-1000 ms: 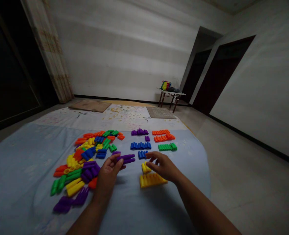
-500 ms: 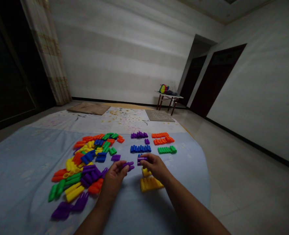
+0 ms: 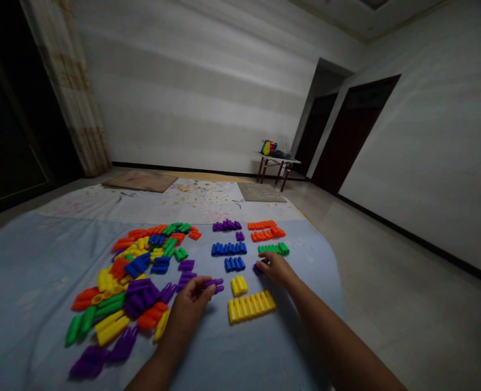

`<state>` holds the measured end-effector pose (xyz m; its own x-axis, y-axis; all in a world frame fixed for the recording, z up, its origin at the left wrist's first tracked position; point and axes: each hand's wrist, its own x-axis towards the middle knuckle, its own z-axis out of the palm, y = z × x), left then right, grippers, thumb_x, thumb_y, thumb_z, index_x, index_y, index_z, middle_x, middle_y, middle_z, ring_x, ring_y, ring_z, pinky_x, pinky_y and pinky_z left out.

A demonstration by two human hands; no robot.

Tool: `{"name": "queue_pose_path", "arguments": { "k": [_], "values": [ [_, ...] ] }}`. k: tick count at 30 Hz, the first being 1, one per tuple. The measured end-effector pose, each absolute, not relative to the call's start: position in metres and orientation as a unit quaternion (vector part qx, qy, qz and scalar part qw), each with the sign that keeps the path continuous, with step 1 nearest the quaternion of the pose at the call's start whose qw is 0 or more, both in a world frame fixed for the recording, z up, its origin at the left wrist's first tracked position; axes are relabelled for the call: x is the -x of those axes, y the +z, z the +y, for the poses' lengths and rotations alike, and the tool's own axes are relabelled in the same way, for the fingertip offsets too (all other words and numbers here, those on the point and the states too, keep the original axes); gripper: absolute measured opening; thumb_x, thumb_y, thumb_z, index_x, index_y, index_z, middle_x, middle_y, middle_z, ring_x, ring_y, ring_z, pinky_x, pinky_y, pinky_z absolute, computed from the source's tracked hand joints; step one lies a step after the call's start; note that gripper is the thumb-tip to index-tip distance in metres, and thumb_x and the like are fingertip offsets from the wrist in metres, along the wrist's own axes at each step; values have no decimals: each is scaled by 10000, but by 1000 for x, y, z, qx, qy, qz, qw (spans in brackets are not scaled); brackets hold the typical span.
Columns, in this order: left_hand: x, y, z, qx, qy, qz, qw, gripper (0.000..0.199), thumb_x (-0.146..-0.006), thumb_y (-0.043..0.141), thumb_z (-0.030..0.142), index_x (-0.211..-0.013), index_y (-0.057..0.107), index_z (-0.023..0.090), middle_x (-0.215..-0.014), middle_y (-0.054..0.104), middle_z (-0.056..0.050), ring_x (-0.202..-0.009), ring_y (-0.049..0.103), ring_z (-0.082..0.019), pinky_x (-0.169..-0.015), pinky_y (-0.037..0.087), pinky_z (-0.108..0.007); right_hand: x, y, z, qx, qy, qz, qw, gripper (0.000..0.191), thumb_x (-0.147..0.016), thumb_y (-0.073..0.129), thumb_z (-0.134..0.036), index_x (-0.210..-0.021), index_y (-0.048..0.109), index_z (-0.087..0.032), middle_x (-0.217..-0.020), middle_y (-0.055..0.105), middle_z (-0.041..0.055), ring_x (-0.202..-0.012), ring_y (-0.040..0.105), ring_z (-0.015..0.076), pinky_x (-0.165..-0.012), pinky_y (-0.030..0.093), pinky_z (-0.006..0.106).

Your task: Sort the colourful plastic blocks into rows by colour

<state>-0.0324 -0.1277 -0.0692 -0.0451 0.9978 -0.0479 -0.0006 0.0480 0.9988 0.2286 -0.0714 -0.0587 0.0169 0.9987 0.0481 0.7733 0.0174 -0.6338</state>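
My left hand pinches a purple plastic building piece with two prongs pointing right, held just above the cloth beside the loose pile. To the right, my right hand has its fingers closed on another purple piece, mostly hidden by them, just below the green row. Between the hands lie a short blue row and a short yellow row. A longer yellow row lies nearer to me. Farther off are a blue row, a purple row and orange rows.
A mixed-colour pile of pieces spreads over the left of the blue cloth. Two flat boards, one brown and one grey, lie at the far edge. A small table with a colourful bag stands beyond.
My right hand has moved right with its purple piece, away from my left hand, uncovering the short blue and yellow rows. My left hand stays nearly in place. The view has shifted slightly.
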Motion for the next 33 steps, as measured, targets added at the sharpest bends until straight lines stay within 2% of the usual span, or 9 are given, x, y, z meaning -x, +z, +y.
{"name": "queue_pose_path", "arguments": {
  "k": [4,8,12,15,17,23,28,33],
  "values": [
    [31,-65,-131,-469,497,534,498,391,-594,679,428,-867,588,165,-782,674,-51,-727,631,-179,-606,480,-259,-223,-53,-81,694,106,-683,202,431,-745,542,-434,-1101,581,-194,-1002,615,97,-924,566,221,-800,410,323],
    [28,-64,-134,-458,489,535,515,400,-583,683,425,-861,573,160,-787,674,-53,-715,630,-181,-599,490,-266,-220,-53,-86,693,84,-699,155,451,-706,587,-429,-1098,581,-206,-1026,603,91,-928,564,220,-803,411,315],
    [28,-67,-133,-449,483,536,527,423,-561,697,434,-851,564,156,-765,668,-54,-702,628,-185,-595,493,-269,-222,-48,-78,648,112,-726,204,428,-698,592,-286,-1114,571,-187,-1019,605,86,-904,564,191,-823,415,310],
    [28,-67,-133,-452,481,534,528,403,-584,687,437,-847,557,160,-766,665,-49,-707,628,-177,-606,490,-261,-217,-35,-60,591,101,-755,265,449,-689,580,-207,-1136,551,-172,-1060,599,88,-966,540,191,-866,405,331],
    [28,-66,-134,-454,483,531,527,385,-592,684,432,-842,561,165,-769,665,-44,-712,630,-175,-617,491,-258,-210,-26,-43,576,87,-765,276,459,-697,572,-190,-1154,536,-167,-1087,594,88,-995,530,189,-888,397,334],
    [27,-64,-137,-451,493,527,525,338,-600,678,413,-817,580,174,-762,664,-36,-717,628,-173,-629,489,-258,-180,-15,13,580,74,-779,227,468,-678,624,-178,-1142,564,-173,-1101,607,93,-1017,523,216,-888,390,332],
    [28,-59,-140,-440,505,518,532,332,-571,691,417,-777,588,177,-705,657,-30,-673,613,-172,-617,485,-269,-161,-21,43,569,82,-798,180,440,-632,655,-164,-1067,623,-227,-1015,656,38,-981,543,219,-866,391,312],
    [25,-61,-140,-424,506,522,541,315,-585,673,401,-782,580,173,-714,653,-36,-666,603,-165,-609,463,-258,-154,-34,51,576,90,-798,154,495,-600,660,-127,-1085,625,-224,-1009,658,47,-953,561,224,-848,401,307]
  ]
}}
